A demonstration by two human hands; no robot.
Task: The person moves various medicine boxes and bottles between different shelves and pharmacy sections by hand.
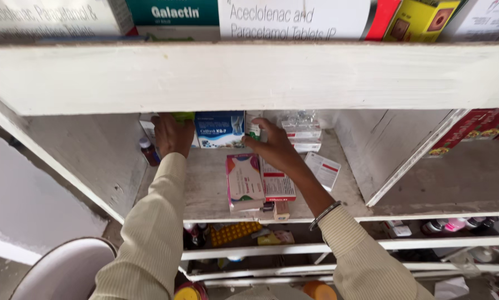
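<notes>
At the far left a white stool shows below the white shelf unit, whose thick front board runs across the view and hides the top of the open compartment. Low against the left wall of that compartment stands a small dark bottle, just beside the left hand. This hand is reached to the back and curled around a green-topped box, holding it upright in the back row; how tight the grip is cannot be told, since the fingers are hidden behind it. Next along stands a blue box, and touching its right side a small white and green box pinched between thumb and fingers of the right hand, which wears a metal bangle at the wrist. Judging by this, the back row is partly lined up, while a pink box, a red and white box and a loose white packet still lie flat on the shelf floor in front, so sorting looks unfinished. Further right are clear-wrapped packs, then bare floor up to the slanted divider. Room overhead is tight under the board; the open front edge leaves the arms free.
</notes>
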